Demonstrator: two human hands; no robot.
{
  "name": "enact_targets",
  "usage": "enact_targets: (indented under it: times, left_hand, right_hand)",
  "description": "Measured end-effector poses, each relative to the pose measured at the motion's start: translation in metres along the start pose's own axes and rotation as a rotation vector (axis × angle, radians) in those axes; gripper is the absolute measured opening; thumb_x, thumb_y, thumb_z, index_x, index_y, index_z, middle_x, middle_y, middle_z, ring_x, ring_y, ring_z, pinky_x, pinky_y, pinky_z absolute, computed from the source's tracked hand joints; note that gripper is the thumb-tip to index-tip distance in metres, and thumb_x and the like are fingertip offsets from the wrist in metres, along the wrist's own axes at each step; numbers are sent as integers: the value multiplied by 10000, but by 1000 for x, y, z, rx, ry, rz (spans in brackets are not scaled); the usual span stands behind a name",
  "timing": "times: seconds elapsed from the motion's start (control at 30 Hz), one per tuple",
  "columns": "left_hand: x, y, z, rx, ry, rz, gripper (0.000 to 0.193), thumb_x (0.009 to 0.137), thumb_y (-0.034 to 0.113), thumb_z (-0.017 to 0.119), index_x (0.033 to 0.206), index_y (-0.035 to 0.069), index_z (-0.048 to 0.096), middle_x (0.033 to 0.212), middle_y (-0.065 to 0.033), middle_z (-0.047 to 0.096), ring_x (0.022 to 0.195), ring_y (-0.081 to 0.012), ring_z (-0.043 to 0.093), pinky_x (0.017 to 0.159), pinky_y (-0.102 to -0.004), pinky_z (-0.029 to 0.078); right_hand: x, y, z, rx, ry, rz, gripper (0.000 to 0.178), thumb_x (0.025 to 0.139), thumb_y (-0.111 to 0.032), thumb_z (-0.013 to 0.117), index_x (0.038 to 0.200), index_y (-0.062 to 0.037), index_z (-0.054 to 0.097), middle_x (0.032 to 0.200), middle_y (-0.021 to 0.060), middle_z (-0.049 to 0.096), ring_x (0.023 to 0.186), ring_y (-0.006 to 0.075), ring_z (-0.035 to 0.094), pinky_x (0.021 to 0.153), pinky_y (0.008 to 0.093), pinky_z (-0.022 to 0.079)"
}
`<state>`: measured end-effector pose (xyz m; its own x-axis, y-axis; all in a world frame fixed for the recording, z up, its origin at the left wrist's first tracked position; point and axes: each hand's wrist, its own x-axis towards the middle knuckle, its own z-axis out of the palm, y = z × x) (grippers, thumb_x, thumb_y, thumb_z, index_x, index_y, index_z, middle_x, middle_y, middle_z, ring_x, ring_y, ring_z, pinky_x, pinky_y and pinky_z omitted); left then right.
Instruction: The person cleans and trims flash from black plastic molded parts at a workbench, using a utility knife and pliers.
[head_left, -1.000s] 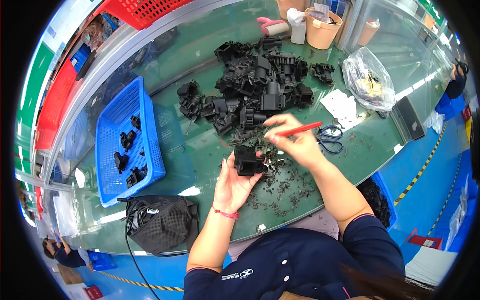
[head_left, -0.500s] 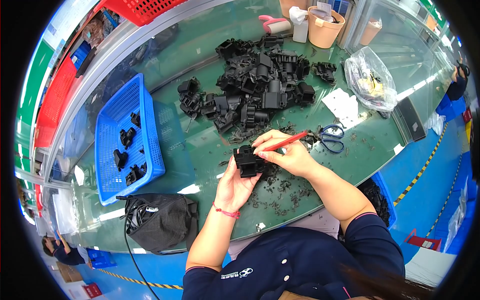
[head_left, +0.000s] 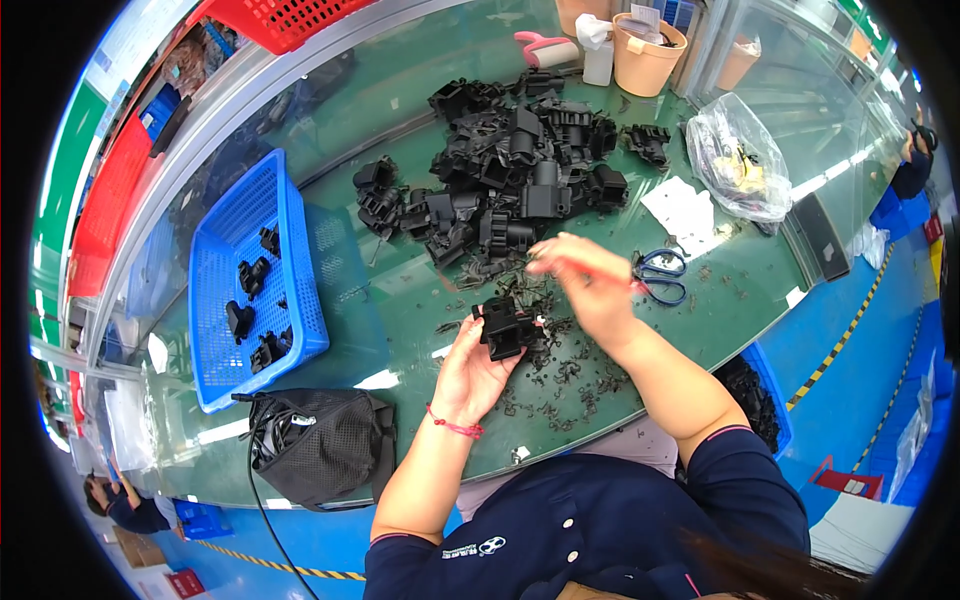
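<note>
My left hand (head_left: 478, 372) holds a black plastic part (head_left: 508, 328) just above the green table (head_left: 400, 330). My right hand (head_left: 590, 282) is blurred, a little up and right of the part, closed on a thin red-handled tool whose red end (head_left: 634, 286) sticks out on the right. Beyond both hands lies a large pile of black plastic parts (head_left: 510, 185). Small black trimmings (head_left: 560, 385) are scattered on the table under my hands.
A blue basket (head_left: 215, 330) with several black parts stands at the left. A black mesh bag (head_left: 320, 445) lies at the near edge. Blue-handled scissors (head_left: 660, 275), white paper (head_left: 685, 210), a clear plastic bag (head_left: 740, 160) and a beige cup (head_left: 645, 55) are to the right.
My right hand has drawn the red tool away from the black part, shifting up and to the right. My left hand keeps the part in about the same place.
</note>
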<state>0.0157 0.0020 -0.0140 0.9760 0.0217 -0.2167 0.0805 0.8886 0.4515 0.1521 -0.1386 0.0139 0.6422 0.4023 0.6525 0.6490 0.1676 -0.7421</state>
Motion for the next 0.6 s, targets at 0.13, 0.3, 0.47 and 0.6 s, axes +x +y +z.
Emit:
enact_targets:
  times: [0.13, 0.3, 0.47, 0.6]
  left_hand:
    - [-1, 3, 7, -41, 22, 104, 320, 902, 155, 504, 1210, 125, 421, 1236, -166, 489, 1176, -351, 481, 929, -400, 470]
    - [1, 6, 8, 40, 17, 145, 470, 876, 156, 537, 1301, 156, 337, 1265, -152, 454, 1174, -324, 480, 940, -424, 449]
    - [-3, 9, 7, 118, 69, 101, 520, 874, 164, 548, 1333, 222, 310, 1277, -95, 425, 1149, -258, 473, 927, -439, 444]
    - [-3, 8, 6, 106, 85, 109, 547, 868, 142, 557, 1339, 231, 293, 1263, -95, 436, 1142, -253, 483, 918, -437, 447]
  right_hand:
    - [7, 2, -13, 387, 254, 343, 127, 885, -84, 567, 921, 7, 648, 1010, 96, 622, 903, 188, 611, 854, 313, 446]
    - [-2, 1, -7, 349, -271, 355, 96, 840, -99, 627, 877, -17, 661, 997, 101, 609, 944, 184, 573, 815, 308, 463]
    - [-5, -3, -2, 327, -349, 387, 72, 822, -70, 627, 850, -12, 657, 945, 105, 648, 934, 198, 595, 815, 323, 469]
    - [-4, -8, -2, 263, -374, 424, 63, 825, -78, 625, 859, -39, 661, 939, 64, 660, 939, 169, 595, 913, 398, 418]
